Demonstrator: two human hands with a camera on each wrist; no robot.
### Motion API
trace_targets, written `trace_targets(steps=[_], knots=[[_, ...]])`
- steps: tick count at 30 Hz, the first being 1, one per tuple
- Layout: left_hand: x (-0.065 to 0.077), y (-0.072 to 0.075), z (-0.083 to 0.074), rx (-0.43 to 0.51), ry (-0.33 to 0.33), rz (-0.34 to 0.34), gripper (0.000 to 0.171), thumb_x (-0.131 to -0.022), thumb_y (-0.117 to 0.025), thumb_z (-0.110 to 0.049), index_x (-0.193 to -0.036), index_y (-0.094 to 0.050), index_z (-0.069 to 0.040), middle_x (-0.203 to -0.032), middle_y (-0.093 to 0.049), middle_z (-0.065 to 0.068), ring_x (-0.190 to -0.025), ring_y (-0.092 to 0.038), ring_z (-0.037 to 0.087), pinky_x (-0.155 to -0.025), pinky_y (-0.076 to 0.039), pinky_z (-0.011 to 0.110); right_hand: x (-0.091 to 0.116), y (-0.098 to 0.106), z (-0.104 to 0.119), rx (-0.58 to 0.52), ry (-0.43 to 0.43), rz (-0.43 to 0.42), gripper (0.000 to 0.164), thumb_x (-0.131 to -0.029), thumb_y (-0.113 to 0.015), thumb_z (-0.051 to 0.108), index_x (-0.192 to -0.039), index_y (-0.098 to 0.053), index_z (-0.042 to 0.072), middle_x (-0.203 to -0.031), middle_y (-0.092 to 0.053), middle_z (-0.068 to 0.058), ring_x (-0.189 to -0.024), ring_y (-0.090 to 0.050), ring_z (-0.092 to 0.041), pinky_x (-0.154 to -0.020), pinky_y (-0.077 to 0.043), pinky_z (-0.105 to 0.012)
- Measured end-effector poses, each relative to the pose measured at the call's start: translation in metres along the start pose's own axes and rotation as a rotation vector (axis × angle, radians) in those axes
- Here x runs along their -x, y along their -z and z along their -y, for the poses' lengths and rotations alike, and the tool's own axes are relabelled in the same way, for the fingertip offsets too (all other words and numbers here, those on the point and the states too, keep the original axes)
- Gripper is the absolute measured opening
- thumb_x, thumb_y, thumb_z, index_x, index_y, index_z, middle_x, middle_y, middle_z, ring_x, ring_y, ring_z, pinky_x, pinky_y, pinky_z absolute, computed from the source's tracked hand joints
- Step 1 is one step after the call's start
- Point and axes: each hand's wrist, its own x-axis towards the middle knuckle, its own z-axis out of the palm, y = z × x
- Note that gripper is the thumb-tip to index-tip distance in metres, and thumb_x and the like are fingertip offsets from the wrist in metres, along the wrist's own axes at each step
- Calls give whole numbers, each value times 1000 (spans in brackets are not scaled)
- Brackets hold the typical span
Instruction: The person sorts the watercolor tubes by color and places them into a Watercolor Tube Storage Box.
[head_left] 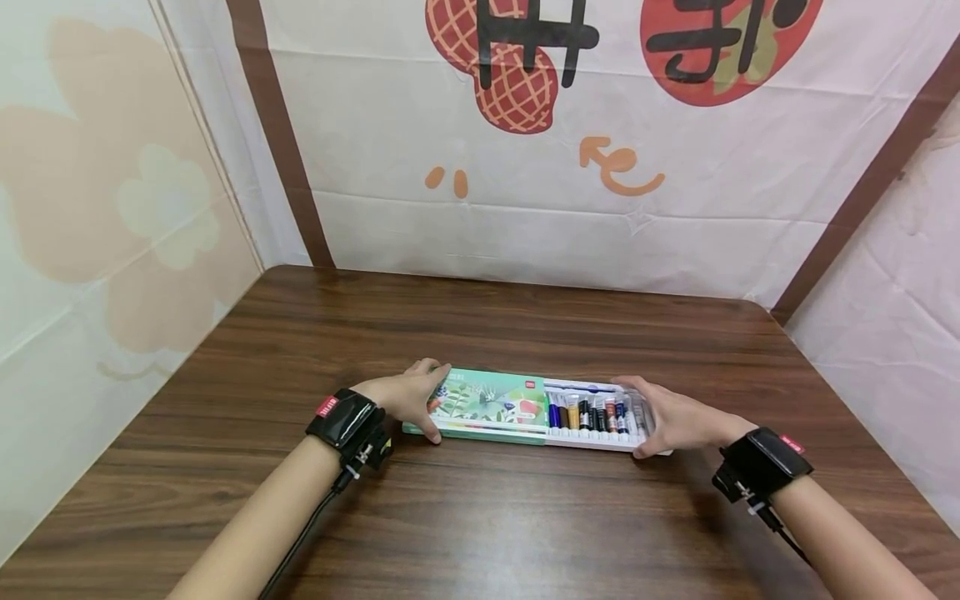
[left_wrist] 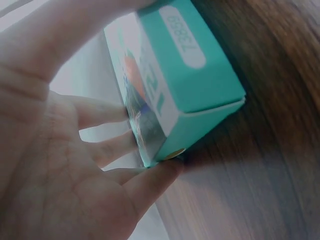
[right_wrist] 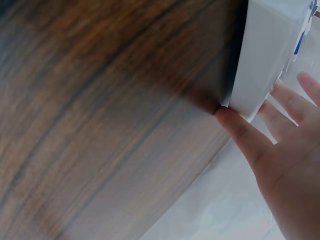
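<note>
A green paint box sleeve (head_left: 491,398) with a plant print lies on the table. Out of its right end sticks a white tray (head_left: 585,444) holding several paint tubes (head_left: 584,415) in a row under clear plastic. My left hand (head_left: 408,398) grips the sleeve's left end, thumb at the near side and fingers at the far side. In the left wrist view, the green end face (left_wrist: 205,65) shows a printed number. My right hand (head_left: 682,417) holds the tray's right end between thumb and fingers. The tray's white side (right_wrist: 262,55) shows in the right wrist view.
The dark wooden table (head_left: 480,525) carries the box. Behind it hangs a white printed cloth (head_left: 375,150), with more cloth at both sides. Each wrist wears a black strapped device (head_left: 348,425) with a cable trailing along the forearm.
</note>
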Motion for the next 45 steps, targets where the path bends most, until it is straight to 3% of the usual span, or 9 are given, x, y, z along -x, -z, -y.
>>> trace_targets(steps=[4, 8, 13, 22, 30, 38, 45], knots=[[1, 0, 1, 3, 4, -1, 107, -68, -82, -29, -145, -14, 3, -144, -15, 23, -133, -10, 41, -98, -27, 56, -4, -2, 4, 57, 42, -1, 98, -66, -80, 30, -144, -24, 13, -137, -34, -17, -120, -36, -35, -89, -33, -59], [3, -1, 3, 13, 2, -5, 107, -69, -82, -28, -145, -14, 3, -145, -14, 23, -133, -9, 41, -97, -26, 57, -14, -7, 20, 211, 183, -20, 89, -71, -75, 35, -144, -29, 13, -144, -27, -16, -131, -19, -42, -95, -19, -65], [3, -1, 2, 16, 0, -8, 107, -69, -82, -28, -145, -14, 2, -145, -14, 23, -133, -12, 41, -96, -28, 56, -32, -17, 46, 384, 327, -19, 77, -76, -67, 43, -141, -38, 16, -146, -27, -13, -132, -18, -42, -98, -17, -63], [5, 2, 1, 15, 0, 3, 107, -69, -82, -27, -145, -14, 3, -145, -14, 24, -132, -15, 41, -95, -32, 54, -40, -26, 59, 445, 255, 6, 70, -79, -65, 42, -141, -40, 20, -145, -30, -7, -131, -25, -35, -92, -34, -57], [10, 4, 12, 59, -29, 8, 108, -66, -84, -22, -144, -14, 3, -143, -14, 23, -123, -33, 37, -86, -41, 46, -47, -28, 63, 432, 254, -3, 68, -80, -65, 41, -141, -41, 22, -144, -32, -6, -129, -26, -36, -93, -30, -61], [12, 9, 5, 43, -44, 10, 108, -67, -84, -22, -144, -13, 5, -143, -13, 26, -127, -27, 38, -91, -38, 47, -51, -26, 65, 460, 241, -6, 66, -80, -66, 39, -140, -42, 22, -143, -32, -7, -126, -29, -35, -91, -33, -58], [11, 3, 9, 111, -63, 20, 107, -70, -81, -25, -145, -10, 3, -147, -7, 23, -129, -22, 39, -92, -36, 48, -36, -25, 54, 353, 215, 0, 79, -81, -67, 39, -146, -28, 17, -148, -24, -9, -133, -19, -36, -99, -23, -58]])
